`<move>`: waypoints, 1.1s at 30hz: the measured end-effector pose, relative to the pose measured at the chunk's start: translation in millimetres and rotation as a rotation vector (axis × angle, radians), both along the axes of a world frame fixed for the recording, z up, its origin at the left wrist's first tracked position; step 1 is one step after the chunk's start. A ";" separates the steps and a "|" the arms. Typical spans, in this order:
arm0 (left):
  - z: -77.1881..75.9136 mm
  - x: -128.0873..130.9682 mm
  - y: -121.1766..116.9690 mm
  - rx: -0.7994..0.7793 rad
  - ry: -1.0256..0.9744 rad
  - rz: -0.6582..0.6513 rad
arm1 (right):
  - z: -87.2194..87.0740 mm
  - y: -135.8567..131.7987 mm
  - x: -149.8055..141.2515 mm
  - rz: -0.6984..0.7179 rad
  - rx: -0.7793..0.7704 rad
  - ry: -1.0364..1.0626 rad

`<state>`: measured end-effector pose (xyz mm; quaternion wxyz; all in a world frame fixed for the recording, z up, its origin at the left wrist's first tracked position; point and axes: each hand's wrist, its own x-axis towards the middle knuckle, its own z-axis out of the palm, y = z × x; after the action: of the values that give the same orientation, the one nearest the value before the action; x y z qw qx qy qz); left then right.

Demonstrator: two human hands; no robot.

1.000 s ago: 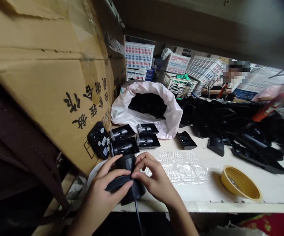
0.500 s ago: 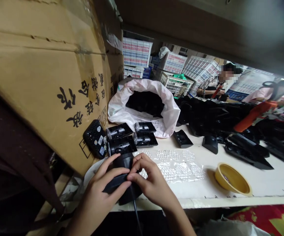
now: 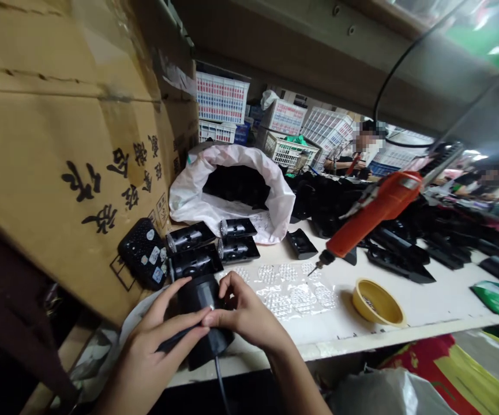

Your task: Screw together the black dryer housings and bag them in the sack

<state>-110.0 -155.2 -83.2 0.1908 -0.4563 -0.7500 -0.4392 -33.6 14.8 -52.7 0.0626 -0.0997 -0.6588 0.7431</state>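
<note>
My left hand [image 3: 149, 340] is closed around a black plastic housing [image 3: 199, 294] near the table's front edge. A dark cable [image 3: 220, 380] hangs down from the housing. My right hand [image 3: 240, 314] is closed in a pinch against the housing's side, its thumb and fingertip meeting my left fingertips. A tiny bright spot shows at the pinch, too small to name. Behind the housing lie several black half-shells [image 3: 238, 249] with clear round lenses at their ends. A sheet of clear textured discs [image 3: 299, 300] lies just right of my right hand.
An orange electric screwdriver [image 3: 361, 222] hangs over the table, bit pointing down-left. Small bits lie in a yellow bowl [image 3: 381, 317]. A white sack [image 3: 279, 202] holds black parts. A cardboard box [image 3: 59, 161] walls the left, with a stickered black case [image 3: 139, 259] against it. A person works beyond.
My view has turned rightward, so the table things sit further left. The orange screwdriver now hangs nearer and larger. Both hands stay on the housing, and the small bright spot now shows at the fingertips.
</note>
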 end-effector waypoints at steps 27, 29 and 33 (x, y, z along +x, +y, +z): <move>4.0 17.3 2.2 -0.013 -0.196 0.044 | 78.1 17.5 23.1 -0.518 -0.157 0.655; 3.7 16.9 2.8 -0.005 -0.213 0.039 | 78.7 -4.2 18.2 -0.437 -0.181 0.688; 2.2 16.2 3.3 0.016 -0.226 0.019 | 69.0 -16.2 15.9 -0.352 -0.192 0.700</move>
<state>-93.9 -152.0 -81.0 0.1127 -0.3952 -0.7674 -0.4921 -17.7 -1.4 16.2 0.4001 0.0426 -0.4980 0.7682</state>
